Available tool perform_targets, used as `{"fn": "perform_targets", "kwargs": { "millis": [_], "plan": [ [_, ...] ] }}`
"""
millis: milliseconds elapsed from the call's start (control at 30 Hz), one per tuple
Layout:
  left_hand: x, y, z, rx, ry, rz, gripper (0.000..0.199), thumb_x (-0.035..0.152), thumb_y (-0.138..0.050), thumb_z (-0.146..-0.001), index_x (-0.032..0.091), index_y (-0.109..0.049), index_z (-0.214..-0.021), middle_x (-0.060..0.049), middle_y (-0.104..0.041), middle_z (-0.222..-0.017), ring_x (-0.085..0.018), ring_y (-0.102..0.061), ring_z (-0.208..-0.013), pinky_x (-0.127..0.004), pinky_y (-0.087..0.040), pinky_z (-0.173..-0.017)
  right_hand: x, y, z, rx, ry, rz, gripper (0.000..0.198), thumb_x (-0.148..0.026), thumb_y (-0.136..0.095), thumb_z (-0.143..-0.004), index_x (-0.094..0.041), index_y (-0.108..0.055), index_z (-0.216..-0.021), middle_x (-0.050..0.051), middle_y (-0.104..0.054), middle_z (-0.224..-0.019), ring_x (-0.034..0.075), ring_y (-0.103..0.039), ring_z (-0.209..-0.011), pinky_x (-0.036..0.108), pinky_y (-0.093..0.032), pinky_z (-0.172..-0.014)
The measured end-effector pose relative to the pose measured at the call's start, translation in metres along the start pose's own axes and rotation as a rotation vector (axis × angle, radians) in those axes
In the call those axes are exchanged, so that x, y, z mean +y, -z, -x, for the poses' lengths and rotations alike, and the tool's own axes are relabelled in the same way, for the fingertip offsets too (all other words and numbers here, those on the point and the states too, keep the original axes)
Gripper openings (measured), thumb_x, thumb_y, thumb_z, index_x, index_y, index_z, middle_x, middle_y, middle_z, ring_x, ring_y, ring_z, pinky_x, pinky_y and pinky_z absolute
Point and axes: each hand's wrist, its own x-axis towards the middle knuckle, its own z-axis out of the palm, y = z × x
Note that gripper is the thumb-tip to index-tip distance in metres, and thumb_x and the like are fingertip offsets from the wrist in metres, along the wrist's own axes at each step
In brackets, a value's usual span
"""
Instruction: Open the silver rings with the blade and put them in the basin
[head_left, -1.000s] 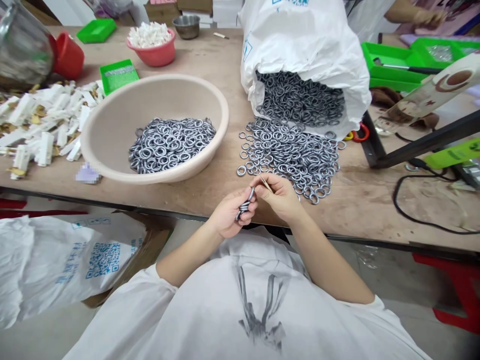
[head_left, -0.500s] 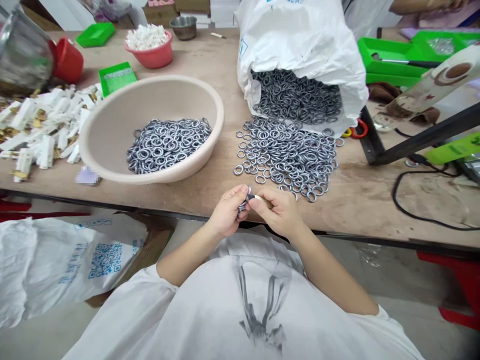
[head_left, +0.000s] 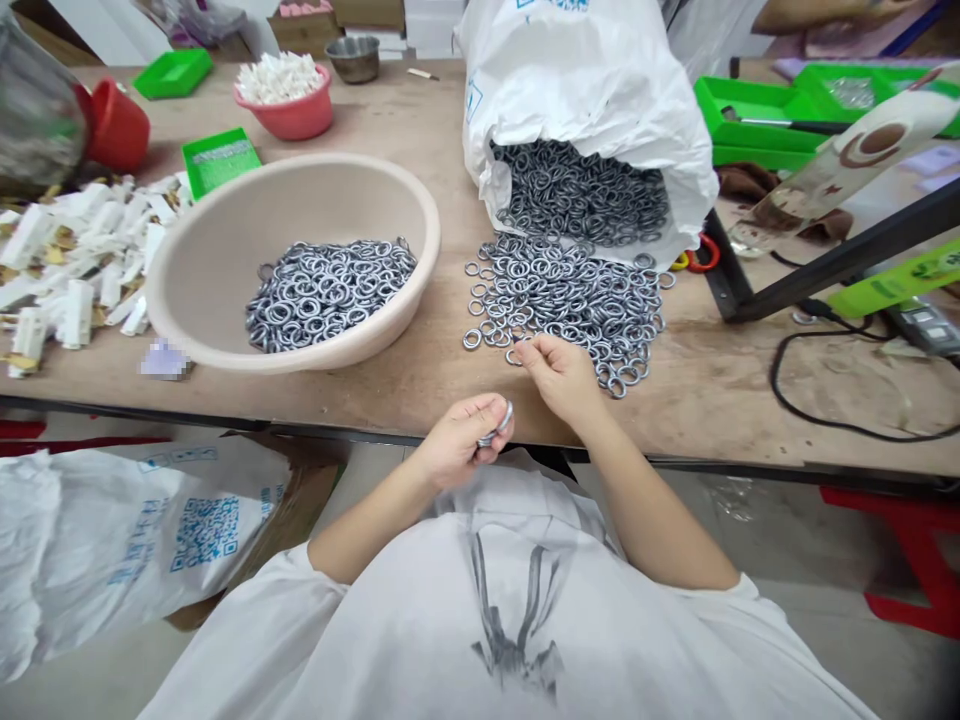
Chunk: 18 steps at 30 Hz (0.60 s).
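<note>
My left hand (head_left: 465, 437), over the front table edge, is closed on a few grey metal rings (head_left: 506, 416) that show between thumb and fingers. My right hand (head_left: 562, 375) is pinched at the near left side of the loose ring pile (head_left: 577, 300). A small dark tip shows at its fingertips; the rest of that thin tool is hidden in the hand. One loose ring (head_left: 513, 357) lies right beside those fingertips. To the left stands a beige basin (head_left: 202, 240) with a heap of similar rings inside.
A white sack (head_left: 585, 80) lies open behind the pile, rings in its mouth. White plastic pieces (head_left: 79, 310) cover the table's left. A red bowl (head_left: 300, 118) and green trays (head_left: 221, 165) stand farther back. At right are a black metal bar (head_left: 847, 255) and a cable (head_left: 780, 370).
My right hand has left my left hand and moved forward to the loose pile. My left hand keeps its rings and stays near the table edge. The view has shifted slightly.
</note>
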Motion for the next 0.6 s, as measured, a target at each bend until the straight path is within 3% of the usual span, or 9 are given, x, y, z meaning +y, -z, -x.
{"fn": "perform_targets", "kwargs": {
  "millis": [167,233,333,433,500,600],
  "plan": [
    [0.002,0.001,-0.001,0.094,-0.057,0.030,0.047,0.053,-0.079,-0.072,0.015,-0.052,-0.074,0.005,-0.046,-0.056,-0.002,-0.032,-0.042,-0.013,-0.020,-0.039,-0.016,-0.011,0.009,-0.237,0.036,-0.352,0.044,-0.064,-0.064,-0.082,-0.021,-0.058,-0.088,-0.001,-0.058,-0.075,0.013,-0.053,-0.065,0.026,-0.042,-0.062],
    [0.004,0.003,-0.001,0.087,-0.054,0.023,0.047,0.053,-0.080,-0.072,0.015,-0.052,-0.073,0.005,-0.047,-0.057,-0.002,-0.033,-0.042,-0.013,-0.021,-0.039,-0.016,-0.014,0.007,-0.220,0.024,-0.335,0.042,-0.063,-0.060,-0.085,-0.021,-0.057,-0.084,-0.001,-0.058,-0.072,0.014,-0.053,-0.064,0.026,-0.041,-0.061],
    [0.007,0.007,0.001,0.093,-0.055,0.028,0.047,0.052,-0.079,-0.074,0.014,-0.051,-0.069,0.004,-0.048,-0.058,-0.001,-0.035,-0.042,-0.013,-0.021,-0.039,-0.008,-0.009,-0.003,-0.066,-0.041,0.111,0.033,-0.052,-0.058,-0.090,-0.020,-0.061,-0.082,0.002,-0.063,-0.073,0.017,-0.056,-0.068,0.028,-0.038,-0.062],
    [0.011,0.013,0.002,0.129,-0.080,0.080,0.041,0.048,-0.080,-0.074,0.013,-0.058,-0.076,0.003,-0.051,-0.061,-0.002,-0.038,-0.041,-0.013,-0.024,-0.038,0.000,-0.004,-0.010,-0.087,-0.122,0.638,0.023,-0.043,-0.065,-0.088,-0.022,-0.068,-0.099,0.008,-0.071,-0.097,0.023,-0.063,-0.082,0.030,-0.037,-0.065],
    [0.013,0.016,0.001,0.146,-0.107,0.114,0.035,0.041,-0.080,-0.075,0.013,-0.064,-0.089,0.003,-0.054,-0.064,-0.002,-0.038,-0.041,-0.013,-0.025,-0.038,0.001,-0.004,-0.011,-0.148,-0.145,0.795,0.025,-0.041,-0.061,-0.091,-0.023,-0.068,-0.108,0.011,-0.072,-0.107,0.026,-0.065,-0.085,0.031,-0.037,-0.066],
    [0.015,0.018,-0.002,0.171,-0.117,0.172,0.027,0.032,-0.074,-0.077,0.016,-0.065,-0.097,0.002,-0.058,-0.069,-0.004,-0.043,-0.044,-0.013,-0.027,-0.037,0.001,-0.007,-0.010,-0.174,-0.148,0.822,0.025,-0.036,-0.054,-0.096,-0.021,-0.066,-0.111,0.013,-0.071,-0.110,0.027,-0.065,-0.085,0.032,-0.036,-0.066]
  ]
}}
